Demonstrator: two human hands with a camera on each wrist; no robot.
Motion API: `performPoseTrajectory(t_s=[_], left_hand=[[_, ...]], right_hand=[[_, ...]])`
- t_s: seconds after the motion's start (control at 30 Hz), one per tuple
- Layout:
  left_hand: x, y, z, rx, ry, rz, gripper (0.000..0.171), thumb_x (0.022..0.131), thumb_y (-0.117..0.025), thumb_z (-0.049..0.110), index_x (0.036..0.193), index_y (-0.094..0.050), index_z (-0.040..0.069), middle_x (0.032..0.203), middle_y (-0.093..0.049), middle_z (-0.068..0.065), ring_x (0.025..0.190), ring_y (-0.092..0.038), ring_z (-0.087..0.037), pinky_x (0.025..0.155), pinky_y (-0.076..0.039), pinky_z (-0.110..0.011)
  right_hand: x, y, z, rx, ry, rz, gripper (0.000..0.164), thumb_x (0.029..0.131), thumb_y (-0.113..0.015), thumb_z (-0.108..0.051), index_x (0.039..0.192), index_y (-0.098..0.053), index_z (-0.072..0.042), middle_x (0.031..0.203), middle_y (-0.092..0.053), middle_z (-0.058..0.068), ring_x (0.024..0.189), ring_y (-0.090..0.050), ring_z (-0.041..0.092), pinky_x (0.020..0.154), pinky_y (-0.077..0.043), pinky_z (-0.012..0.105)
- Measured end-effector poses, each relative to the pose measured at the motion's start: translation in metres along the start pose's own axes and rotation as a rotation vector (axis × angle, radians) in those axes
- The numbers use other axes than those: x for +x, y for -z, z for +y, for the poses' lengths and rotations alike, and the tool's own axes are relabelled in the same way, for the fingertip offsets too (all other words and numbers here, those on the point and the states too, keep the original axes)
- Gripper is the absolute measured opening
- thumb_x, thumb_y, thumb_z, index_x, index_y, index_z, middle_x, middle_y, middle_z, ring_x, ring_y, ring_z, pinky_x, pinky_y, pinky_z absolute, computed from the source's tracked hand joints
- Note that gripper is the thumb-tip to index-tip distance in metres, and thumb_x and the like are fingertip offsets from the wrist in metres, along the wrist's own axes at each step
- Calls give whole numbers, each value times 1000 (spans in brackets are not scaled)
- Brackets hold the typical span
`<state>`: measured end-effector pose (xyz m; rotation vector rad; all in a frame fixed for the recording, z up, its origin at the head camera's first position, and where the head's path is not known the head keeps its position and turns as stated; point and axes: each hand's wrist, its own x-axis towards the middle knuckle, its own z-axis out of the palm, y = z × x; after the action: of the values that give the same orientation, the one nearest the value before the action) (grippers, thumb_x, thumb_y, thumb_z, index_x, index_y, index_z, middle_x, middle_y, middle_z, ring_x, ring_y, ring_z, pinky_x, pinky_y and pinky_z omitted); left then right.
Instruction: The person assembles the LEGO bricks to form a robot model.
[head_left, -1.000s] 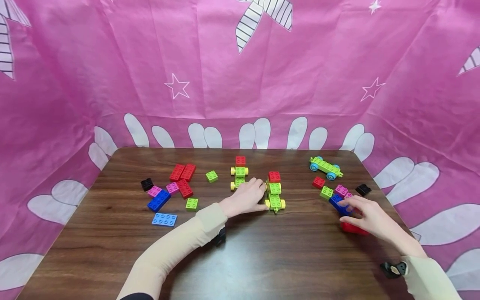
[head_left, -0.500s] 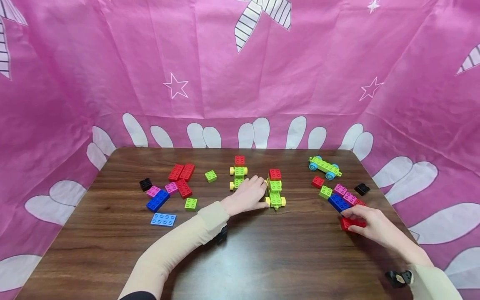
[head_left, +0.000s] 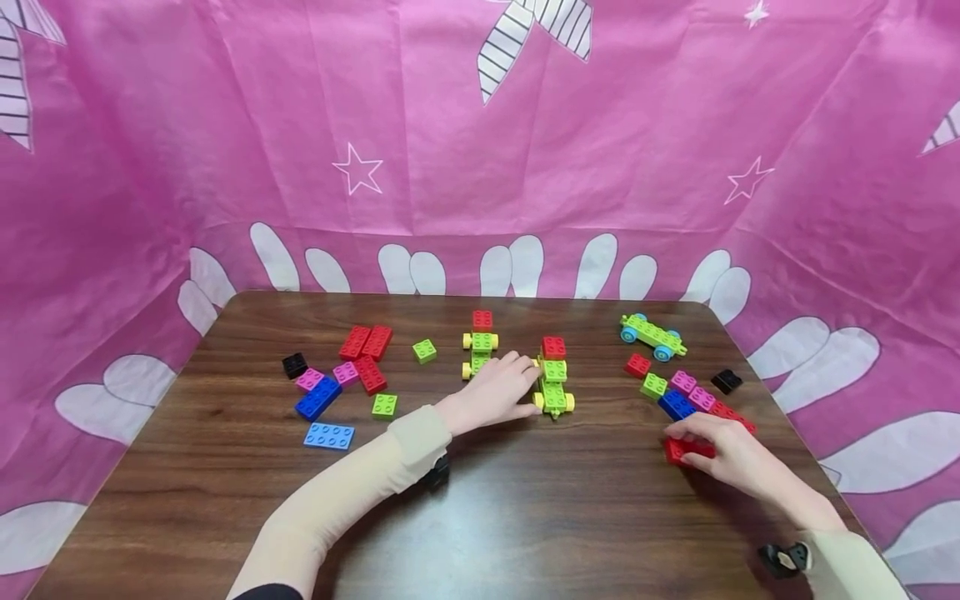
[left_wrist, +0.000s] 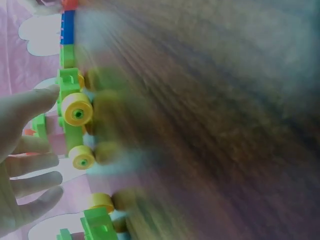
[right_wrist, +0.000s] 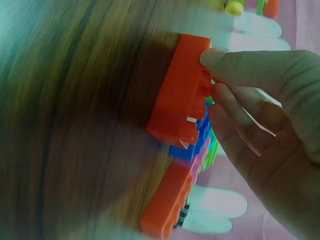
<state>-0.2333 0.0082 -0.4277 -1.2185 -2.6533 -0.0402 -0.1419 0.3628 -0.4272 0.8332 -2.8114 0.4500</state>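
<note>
Right hand [head_left: 723, 446] pinches long red brick [head_left: 678, 451] between thumb and fingers, right side of table [head_left: 600, 517]. Just beyond: dark blue brick [head_left: 677, 405]. Mid-table: left hand [head_left: 489, 393], fingers loosely straight, touching yellow-wheeled green car [head_left: 554, 393]. Far right: blue-wheeled green car base [head_left: 651, 334].

Pink sheeting [head_left: 457, 158] behind; striped motif [head_left: 504, 52] at 12 o'clock, outlined star [head_left: 749, 180] at 2. Tabletop [head_left: 585, 492]: dark brown wood grain, pale glare [head_left: 480, 525] at 6.

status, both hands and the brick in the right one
Right hand pinches red brick. Left hand beside nearer yellow-wheeled car. Blue brick close beyond red.
</note>
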Motion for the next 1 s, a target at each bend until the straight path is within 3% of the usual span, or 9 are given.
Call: performPoseTrajectory(t_s=[0.17, 0.3, 0.43, 0.7, 1.0], left_hand=[[-8, 9, 0, -45, -23, 17, 56, 83, -61, 54, 122, -59, 14, 113, -62, 2, 100, -55, -14, 74, -53, -27], [-19, 15, -1, -97, -33, 26, 55, 83, -62, 53, 121, -61, 14, 113, -63, 2, 100, -57, -13, 82, -51, -26], [-34, 22, -8, -184, -28, 27, 53, 83, -63, 50, 122, -61, 13, 113, -64, 2, 104, -58, -13, 89, -50, -27], [-67, 33, -26, -260, 11, 21, 52, 82, -66, 47, 120, -62, 12, 115, -63, -1, 108, -57, -15, 89, -52, -32], [-101, 40, -48, -327, 103, -55, 56, 81, -69, 43, 126, -58, 12, 118, -63, -1, 106, -58, -16, 82, -54, -33]], right_hand=[[11, -4, -7, 14, 46, -3, 45, 57, -86, -6, 99, -69, -13, 93, -69, -5, 81, -61, 6, 73, -48, 9], [11, -2, -8, -56, 7, -40, 46, 59, -86, -13, 102, -69, -18, 97, -68, -9, 88, -62, 9, 76, -52, 20], [9, -2, -4, -94, -5, -64, 46, 59, -86, -13, 101, -69, -19, 95, -67, -9, 85, -61, 7, 72, -54, 27], [17, -7, -6, -96, 30, -55, 43, 57, -87, -12, 96, -69, -19, 93, -67, -10, 86, -62, 10, 73, -55, 27], [41, -14, -20, -50, -9, -142, 40, 66, -83, -17, 103, -69, -20, 99, -67, -10, 92, -62, 10, 79, -55, 31]])
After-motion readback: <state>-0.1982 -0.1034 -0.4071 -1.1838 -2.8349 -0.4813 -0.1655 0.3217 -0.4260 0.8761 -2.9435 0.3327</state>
